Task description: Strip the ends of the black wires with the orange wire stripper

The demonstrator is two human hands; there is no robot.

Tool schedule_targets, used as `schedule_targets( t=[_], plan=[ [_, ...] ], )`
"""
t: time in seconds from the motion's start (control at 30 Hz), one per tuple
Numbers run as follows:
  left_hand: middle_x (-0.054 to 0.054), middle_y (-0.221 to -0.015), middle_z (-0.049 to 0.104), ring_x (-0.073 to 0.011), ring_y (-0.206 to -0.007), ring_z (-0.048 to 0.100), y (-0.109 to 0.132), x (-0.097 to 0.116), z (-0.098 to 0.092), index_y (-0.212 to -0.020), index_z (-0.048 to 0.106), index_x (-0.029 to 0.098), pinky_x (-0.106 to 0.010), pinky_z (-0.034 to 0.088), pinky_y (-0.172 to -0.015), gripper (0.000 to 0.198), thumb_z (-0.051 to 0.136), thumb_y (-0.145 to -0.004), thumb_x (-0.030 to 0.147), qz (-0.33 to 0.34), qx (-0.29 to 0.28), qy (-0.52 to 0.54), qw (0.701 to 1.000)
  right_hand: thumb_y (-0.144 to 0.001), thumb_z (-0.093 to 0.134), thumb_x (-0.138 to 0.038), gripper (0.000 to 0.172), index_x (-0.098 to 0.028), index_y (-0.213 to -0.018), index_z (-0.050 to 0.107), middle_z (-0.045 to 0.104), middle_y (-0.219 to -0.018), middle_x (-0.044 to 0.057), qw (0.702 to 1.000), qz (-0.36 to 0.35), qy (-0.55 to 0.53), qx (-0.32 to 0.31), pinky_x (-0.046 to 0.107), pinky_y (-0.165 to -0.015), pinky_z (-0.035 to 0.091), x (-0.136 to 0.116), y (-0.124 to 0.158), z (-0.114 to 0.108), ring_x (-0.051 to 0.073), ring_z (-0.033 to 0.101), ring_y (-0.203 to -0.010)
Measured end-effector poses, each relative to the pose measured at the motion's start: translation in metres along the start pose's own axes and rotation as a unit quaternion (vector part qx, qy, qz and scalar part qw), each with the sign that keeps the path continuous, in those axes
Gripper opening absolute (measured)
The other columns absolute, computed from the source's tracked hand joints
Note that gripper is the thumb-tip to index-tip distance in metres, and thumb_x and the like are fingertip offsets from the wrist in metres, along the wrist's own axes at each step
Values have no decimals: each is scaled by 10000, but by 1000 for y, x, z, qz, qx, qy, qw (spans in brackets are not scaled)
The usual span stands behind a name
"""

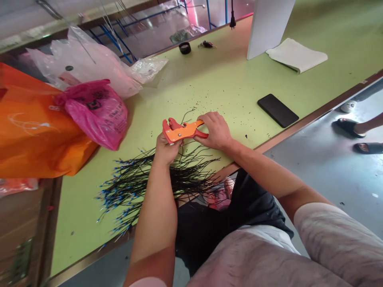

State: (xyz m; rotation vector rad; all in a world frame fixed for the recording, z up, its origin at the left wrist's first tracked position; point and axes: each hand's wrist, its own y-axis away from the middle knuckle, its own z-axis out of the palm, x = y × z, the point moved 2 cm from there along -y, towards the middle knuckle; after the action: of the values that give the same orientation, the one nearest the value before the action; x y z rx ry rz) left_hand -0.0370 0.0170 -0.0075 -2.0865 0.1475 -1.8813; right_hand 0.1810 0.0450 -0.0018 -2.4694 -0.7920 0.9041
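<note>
An orange wire stripper (187, 131) with red jaws and handles is in my right hand (218, 130), whose fingers wrap round its handles. My left hand (166, 150) is closed at the tool's jaw end, partly covered by it; what its fingers hold is hidden. A thin black wire (188, 113) sticks out on the far side of the tool. Beneath my left forearm lies a loose pile of black wires (191, 175), many with blue ends at the left. Some hang over the table's near edge.
Orange (38, 131), pink (98, 111) and clear plastic bags (89, 59) crowd the left side. A phone (278, 110) lies at the right near the edge. Farther back are a black tape roll (184, 48), keys (207, 44), a white panel (267, 28) and a folded cloth (297, 55). Dark scraps dot the green table (161, 95).
</note>
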Motion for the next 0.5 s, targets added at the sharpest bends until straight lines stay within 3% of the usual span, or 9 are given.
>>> schedule_targets(
  t=[0.3,0.5],
  plan=[
    [23,-699,660,-122,-559,550,0,6,0,-823,702,215,-262,480,-516,351,971,-713,410,22,-20,-15,999,-1032,682,-586,511,-174,-1335,700,725,-1227,181,998,-9,62,-10,475,-985,432,-4,0,-1,342,577,-1107],
    [27,-643,626,-104,-534,517,2,13,5,-719,657,205,-241,475,-502,398,990,-704,420,7,-17,5,1000,-1063,612,-637,482,-174,-1072,747,751,-931,117,995,29,67,-66,453,-936,405,-2,-2,1,271,600,-874]
  ],
)
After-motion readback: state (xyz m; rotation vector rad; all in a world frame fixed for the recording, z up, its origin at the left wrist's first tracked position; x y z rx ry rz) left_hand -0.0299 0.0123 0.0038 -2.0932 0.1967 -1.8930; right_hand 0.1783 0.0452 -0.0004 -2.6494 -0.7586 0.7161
